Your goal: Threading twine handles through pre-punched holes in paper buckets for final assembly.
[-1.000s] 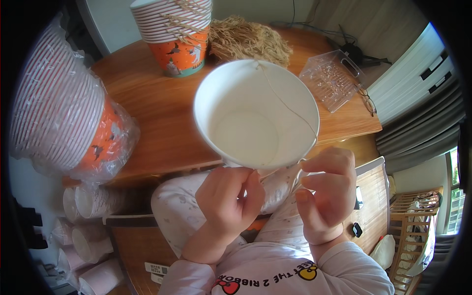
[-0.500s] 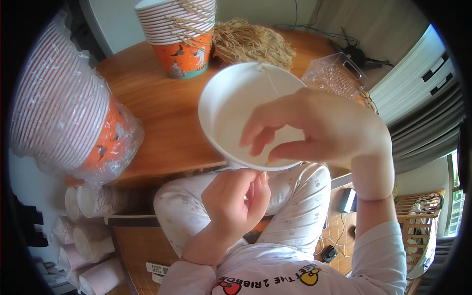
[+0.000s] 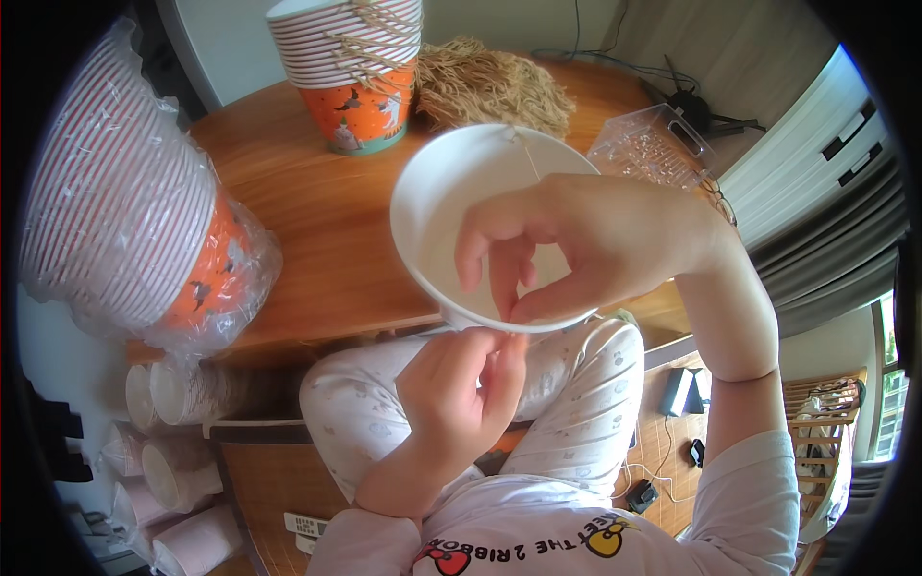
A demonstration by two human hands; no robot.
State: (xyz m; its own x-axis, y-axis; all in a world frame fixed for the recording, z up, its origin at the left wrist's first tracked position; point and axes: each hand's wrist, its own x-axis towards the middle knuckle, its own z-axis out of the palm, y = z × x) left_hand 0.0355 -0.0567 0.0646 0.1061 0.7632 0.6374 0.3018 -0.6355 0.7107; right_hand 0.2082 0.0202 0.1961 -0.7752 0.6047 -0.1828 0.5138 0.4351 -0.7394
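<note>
Worktop [image 3: 288,250] of wood has the white-lined bucket [image 3: 423,221] at its near edge, likely light and easily dented, best held by its stiffer rim. Both hands are part-closed at the near rim, right hand [image 3: 600,226] curled over the opening, left hand [image 3: 456,379] pinched outside; whether either grips the limp-looking cord [image 3: 531,156], I cannot tell.

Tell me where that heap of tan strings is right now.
In the head view, the heap of tan strings lies toward the far side of the table, just right of the stacked orange buckets and beyond the white-lined bucket.
</note>
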